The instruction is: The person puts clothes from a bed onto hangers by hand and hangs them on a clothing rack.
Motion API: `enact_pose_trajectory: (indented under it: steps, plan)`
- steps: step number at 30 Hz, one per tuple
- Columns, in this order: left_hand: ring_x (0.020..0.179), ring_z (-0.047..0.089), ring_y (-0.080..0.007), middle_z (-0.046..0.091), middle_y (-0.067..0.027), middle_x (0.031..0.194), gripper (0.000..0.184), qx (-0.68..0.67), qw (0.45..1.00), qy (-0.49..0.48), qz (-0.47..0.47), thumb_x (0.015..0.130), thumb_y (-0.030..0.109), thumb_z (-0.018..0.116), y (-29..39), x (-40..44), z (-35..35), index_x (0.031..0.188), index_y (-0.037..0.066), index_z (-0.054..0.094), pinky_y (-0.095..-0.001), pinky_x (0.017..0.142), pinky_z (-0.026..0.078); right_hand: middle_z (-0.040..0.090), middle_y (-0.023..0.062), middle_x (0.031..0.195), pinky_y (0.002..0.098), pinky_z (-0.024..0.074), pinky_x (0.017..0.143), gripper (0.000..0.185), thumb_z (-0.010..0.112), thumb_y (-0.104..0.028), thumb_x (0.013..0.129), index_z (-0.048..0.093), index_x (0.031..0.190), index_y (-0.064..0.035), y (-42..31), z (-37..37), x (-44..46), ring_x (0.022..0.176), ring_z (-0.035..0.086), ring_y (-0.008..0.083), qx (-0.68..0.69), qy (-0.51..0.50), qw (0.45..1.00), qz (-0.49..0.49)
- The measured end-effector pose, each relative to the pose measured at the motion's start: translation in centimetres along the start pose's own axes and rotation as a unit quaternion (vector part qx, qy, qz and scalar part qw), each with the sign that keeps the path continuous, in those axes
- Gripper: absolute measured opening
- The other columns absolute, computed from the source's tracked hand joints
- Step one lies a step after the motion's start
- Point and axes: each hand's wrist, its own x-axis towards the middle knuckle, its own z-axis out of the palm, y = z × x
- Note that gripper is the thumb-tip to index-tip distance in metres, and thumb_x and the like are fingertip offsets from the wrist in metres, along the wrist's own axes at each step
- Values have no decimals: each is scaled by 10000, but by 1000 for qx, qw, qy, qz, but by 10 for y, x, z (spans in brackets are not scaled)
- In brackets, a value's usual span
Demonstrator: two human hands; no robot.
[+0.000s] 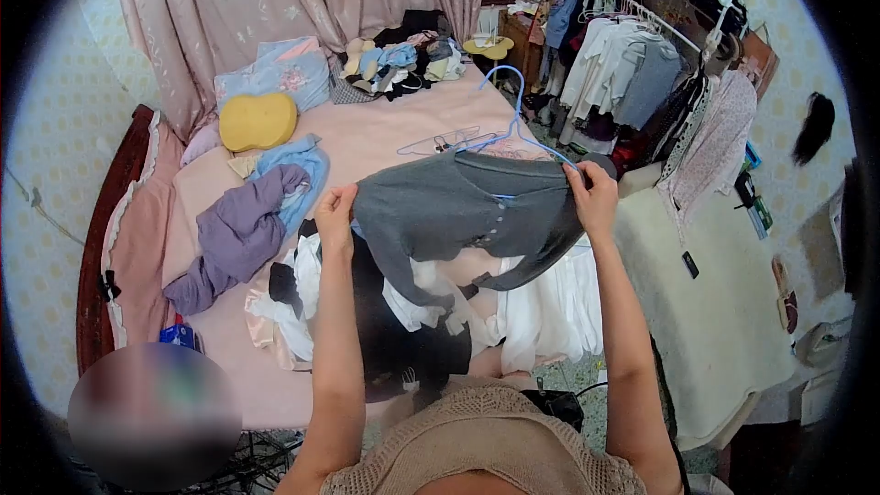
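Observation:
A dark grey long-sleeved cardigan (426, 206) hangs on a blue hanger (520, 96), stretched out between my hands above the bed. My left hand (335, 215) pinches the cardigan at its left shoulder. At the opposite shoulder, my right hand (594, 194) grips the fabric near the end of the hanger. The hanger's hook points up and away from me. Both sleeves droop below, over white clothes (550, 307) and a black garment (390, 312).
On the pink bed (367, 133) lie purple clothing (243, 225), a yellow cushion (258, 122), loose hangers (449, 139) and a clothes pile (399, 60). A loaded clothes rack (642, 14) stands back right, with a cream-covered surface (706, 330) nearer. A blurred round patch covers the lower left.

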Motion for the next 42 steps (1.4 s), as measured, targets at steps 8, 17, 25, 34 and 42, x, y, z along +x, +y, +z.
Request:
enact_pose_trajectory:
  steps: [8,17,25,34,42]
  plan:
    - [797,578,-315,614,-133,784,179,404,846,-175,300,803,170,615,37,-24,63,916,31,614,-375,731,422,565,101,636,347,384,585,287,685,-292,743,605,697,-20,-26,-8,1,612,535,269,45,-48,998,3]
    - [787,600,-262,628,-165,878,204,340,887,-220,223,852,119,545,16,-34,109,1013,6,596,-328,729,450,600,88,680,356,406,593,254,663,-315,752,640,733,-63,1,-18,-15,627,572,270,-35,-52,989,-131]
    - [679,521,-143,579,-85,740,139,264,890,-296,224,817,97,603,0,-38,148,880,-26,591,-256,646,415,578,85,647,368,386,647,341,628,-396,771,589,685,-68,21,-68,-37,644,555,266,-40,-32,996,-75]
    - [674,507,-79,590,2,724,271,316,697,-639,-74,844,252,608,-36,-61,162,899,-12,633,-258,615,420,516,79,552,331,355,487,348,640,-396,778,594,694,-61,57,-153,-97,508,481,219,-66,-139,981,119]
    - [739,534,-76,616,4,796,359,309,586,-730,-166,872,310,581,-55,-92,203,943,-38,632,-250,667,443,511,49,513,316,369,486,380,631,-463,776,616,720,-87,86,-208,-108,485,490,157,14,-217,926,309]
